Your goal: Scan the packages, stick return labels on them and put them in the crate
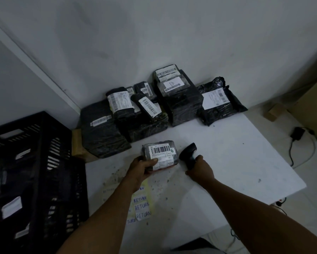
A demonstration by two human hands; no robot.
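Plastic wrap covers the small grey package (158, 155), whose white barcode label faces up. Its long axis runs left to right, above the white table (227, 162). Left hand (142, 168) grips its near-left end, thumb on the label. Right hand (199, 169), just right of it, grips the black handheld scanner (188, 154), head aimed far-left.

Surface (227, 162): white, speckled with dark spots near the front. Crate (34, 171): black, slotted sides. Stacked packages (179, 105): glossy black wrap, white labels with black barcodes. Held package (159, 154): grey-black wrap, white barcode label, green mark at its edge. Scanner (188, 153): black. Return labels (142, 208): white and pale yellow, blue lettering.
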